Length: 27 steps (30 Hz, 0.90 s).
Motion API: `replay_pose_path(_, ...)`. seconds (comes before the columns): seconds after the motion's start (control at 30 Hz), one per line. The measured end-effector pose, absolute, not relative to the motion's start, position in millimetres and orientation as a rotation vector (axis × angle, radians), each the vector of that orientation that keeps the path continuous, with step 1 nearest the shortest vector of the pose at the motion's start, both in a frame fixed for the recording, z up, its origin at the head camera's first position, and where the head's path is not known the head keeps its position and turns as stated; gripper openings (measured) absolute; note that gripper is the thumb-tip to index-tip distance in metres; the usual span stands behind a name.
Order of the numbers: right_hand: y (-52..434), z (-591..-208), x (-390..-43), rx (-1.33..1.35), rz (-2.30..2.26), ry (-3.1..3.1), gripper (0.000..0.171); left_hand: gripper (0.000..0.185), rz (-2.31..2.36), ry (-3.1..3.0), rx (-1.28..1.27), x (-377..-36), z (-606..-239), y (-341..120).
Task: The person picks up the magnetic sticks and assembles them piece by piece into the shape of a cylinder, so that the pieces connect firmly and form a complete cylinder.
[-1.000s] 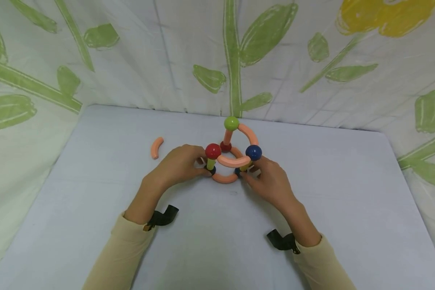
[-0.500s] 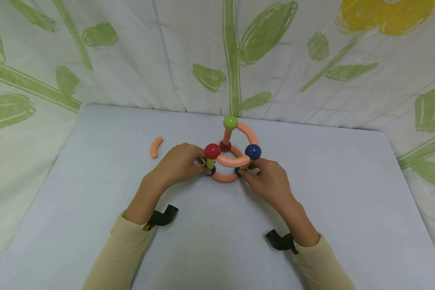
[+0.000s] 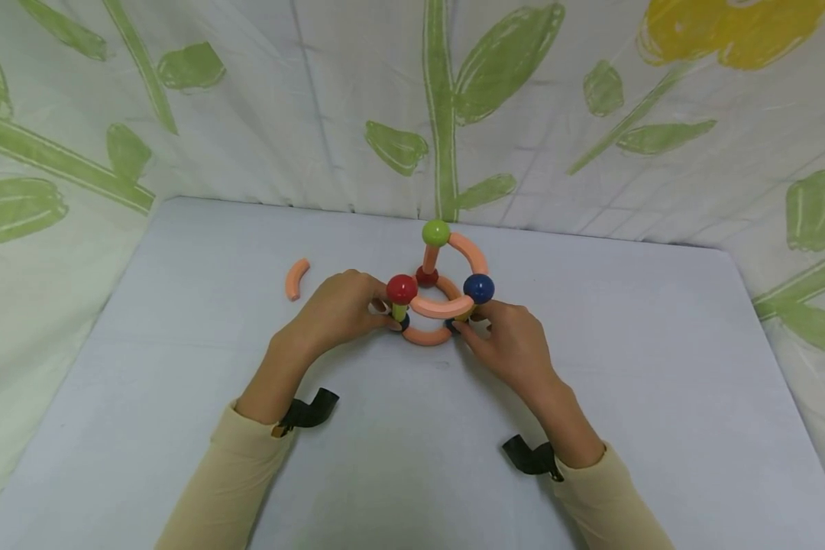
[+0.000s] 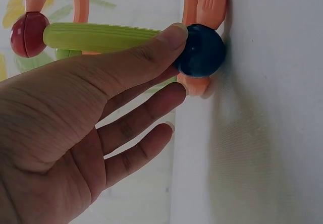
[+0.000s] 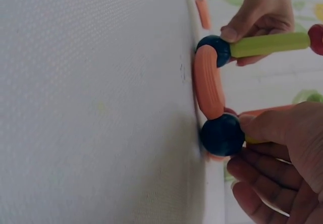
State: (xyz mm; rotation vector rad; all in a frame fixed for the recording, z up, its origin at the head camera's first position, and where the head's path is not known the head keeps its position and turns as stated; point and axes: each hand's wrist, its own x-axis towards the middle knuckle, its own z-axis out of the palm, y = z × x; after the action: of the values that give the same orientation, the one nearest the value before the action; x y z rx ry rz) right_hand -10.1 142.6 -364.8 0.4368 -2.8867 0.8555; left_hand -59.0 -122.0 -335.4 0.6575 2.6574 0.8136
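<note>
A frame of coloured balls and sticks stands on the table between my hands. Its top carries a green ball (image 3: 436, 233), a red ball (image 3: 402, 289) and a blue ball (image 3: 479, 289), with curved orange sticks from green to blue and from red to blue. My left hand (image 3: 337, 312) pinches the dark blue ball (image 4: 203, 51) at the foot of the left yellow-green stick (image 4: 101, 36). With thumb and fingertips, my right hand (image 3: 519, 347) pinches the other dark blue base ball (image 5: 222, 135). A curved orange stick (image 5: 208, 82) joins these two balls.
One loose curved orange stick (image 3: 296, 279) lies on the white table (image 3: 412, 458), left of the frame and beyond my left wrist. Behind the table's far edge hangs a white cloth (image 3: 268, 99) painted with green leaves and a yellow flower.
The top of the frame has shifted very slightly to the left. Both hands keep their hold on the base balls, nearly still.
</note>
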Motion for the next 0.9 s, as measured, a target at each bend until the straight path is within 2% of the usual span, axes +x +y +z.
replay_pose_path(0.57, 145, -365, -12, 0.477, 0.945, -2.847, 0.023, 0.025, 0.834, 2.641, 0.687, -60, -338, -122)
replay_pose_path(0.9, 146, -365, -12, 0.496, 1.045, -2.84, 0.027, 0.038, 0.889, 2.578, 0.625, -62, -334, -144)
